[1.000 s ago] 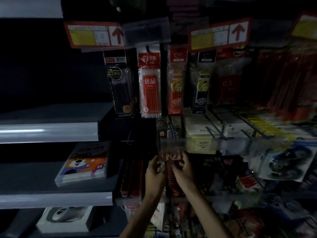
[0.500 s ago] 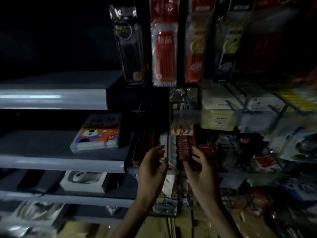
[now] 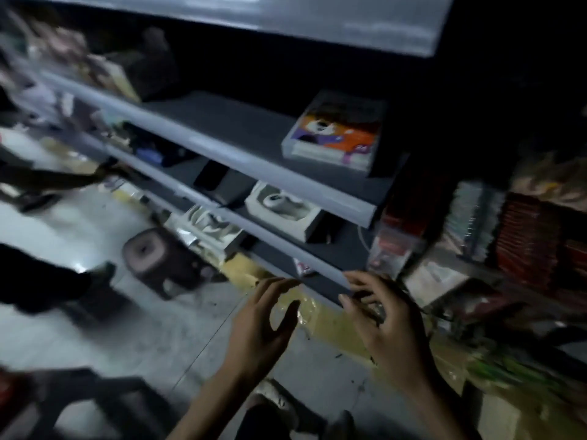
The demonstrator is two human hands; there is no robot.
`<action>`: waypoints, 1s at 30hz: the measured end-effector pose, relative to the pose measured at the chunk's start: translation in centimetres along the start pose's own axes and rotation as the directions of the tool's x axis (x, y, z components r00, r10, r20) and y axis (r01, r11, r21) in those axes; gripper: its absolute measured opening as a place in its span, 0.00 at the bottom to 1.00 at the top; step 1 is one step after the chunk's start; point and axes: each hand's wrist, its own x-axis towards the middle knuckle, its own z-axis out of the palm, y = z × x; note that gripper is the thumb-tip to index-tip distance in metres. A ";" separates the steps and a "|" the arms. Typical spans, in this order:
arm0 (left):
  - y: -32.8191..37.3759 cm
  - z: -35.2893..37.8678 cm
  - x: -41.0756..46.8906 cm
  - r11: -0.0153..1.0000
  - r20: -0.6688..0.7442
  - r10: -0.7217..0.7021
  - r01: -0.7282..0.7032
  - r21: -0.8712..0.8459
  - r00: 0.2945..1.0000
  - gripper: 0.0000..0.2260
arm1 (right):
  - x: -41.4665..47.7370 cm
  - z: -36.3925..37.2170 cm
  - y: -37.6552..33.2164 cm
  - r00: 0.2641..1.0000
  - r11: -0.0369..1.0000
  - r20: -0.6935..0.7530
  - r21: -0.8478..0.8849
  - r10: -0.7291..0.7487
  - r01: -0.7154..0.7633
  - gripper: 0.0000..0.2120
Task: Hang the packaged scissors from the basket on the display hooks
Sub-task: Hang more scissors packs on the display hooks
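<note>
The view is dark and blurred by motion. My left hand (image 3: 263,325) hangs in the lower middle with relaxed fingers and holds nothing. My right hand (image 3: 386,325) is beside it, fingers spread and loosely bent, also empty. Both hover in front of the lowest grey shelf edge (image 3: 317,265). Hanging red packages (image 3: 527,246) show at the right edge, but no packaged scissors can be made out. The display hooks and the basket are out of view.
Grey shelves (image 3: 241,166) run diagonally, bearing an orange cartoon box (image 3: 336,134) and a white boxed item (image 3: 282,211). A round brown stool (image 3: 149,252) stands on the pale floor. Another person's dark legs (image 3: 41,281) are at the left. A dark object (image 3: 85,395) fills the bottom left.
My view has swung down and to the left, from the hooks to the lower shelves and floor. Both hands have let go of the hung package and dropped, empty.
</note>
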 end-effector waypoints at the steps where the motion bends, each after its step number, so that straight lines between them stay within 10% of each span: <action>1: -1.5 -0.8 -0.8 0.999 -0.014 -0.045 0.045 0.029 0.999 0.15 | 0.5 1.4 0.0 0.998 1.000 0.059 0.011 -0.003 0.002 0.14; 9: -10.6 -8.7 -6.9 0.911 -0.239 -0.375 0.404 0.083 0.896 0.15 | 5.6 15.0 -3.5 0.894 0.986 0.432 -0.061 -0.115 0.156 0.13; 30: -28.3 -30.4 -22.5 0.564 -0.661 -0.662 0.816 -0.128 0.353 0.15 | 6.7 53.4 -21.3 0.235 0.730 0.903 0.114 -0.358 0.674 0.18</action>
